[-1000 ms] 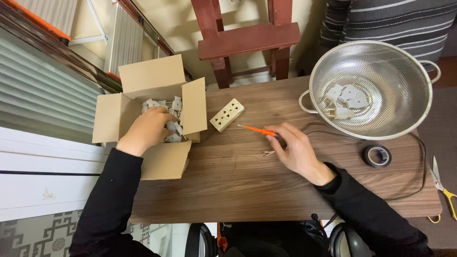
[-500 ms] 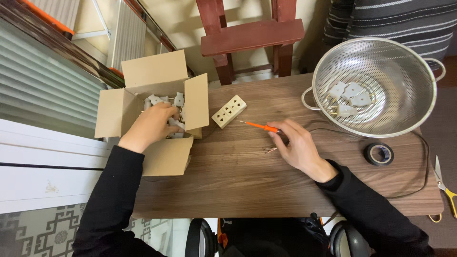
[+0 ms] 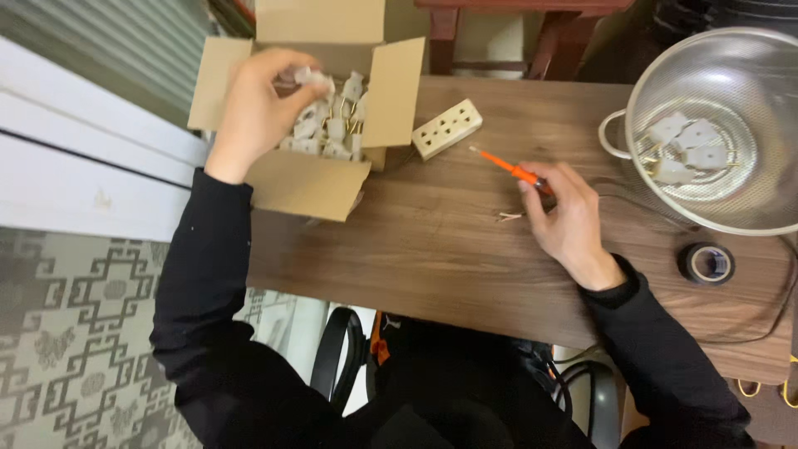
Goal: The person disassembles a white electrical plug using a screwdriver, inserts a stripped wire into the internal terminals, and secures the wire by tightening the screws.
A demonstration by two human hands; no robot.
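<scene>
So there's an open cardboard box (image 3: 309, 179) at the left end of the wooden table (image 3: 440, 249), flaps spread out, and it's stuffed with a jumble of small white plug parts (image 3: 337, 129) with brass prongs. The left hand (image 3: 253, 108) is down in the box with its fingers pinched around one white piece (image 3: 309, 76), right at the top of the pile. Over on the right sits a metal colander (image 3: 723, 125), and a few more of the same white parts (image 3: 694, 145) are lying in the bottom of it.

The right hand (image 3: 569, 220) rests on the table with its fingers closed on an orange screwdriver (image 3: 509, 166), tip pointing up-left toward a cream multi-socket block (image 3: 447, 129) just beside the box. A roll of black tape (image 3: 706, 263) lies near the colander, and a thin dark cable (image 3: 748, 333) loops along the table's right edge.

Compared with half a second ago, the left hand has curled up around that one piece rather than lying flat in the pile, the view has dipped closer, and the right hand with the screwdriver has hardly budged.
</scene>
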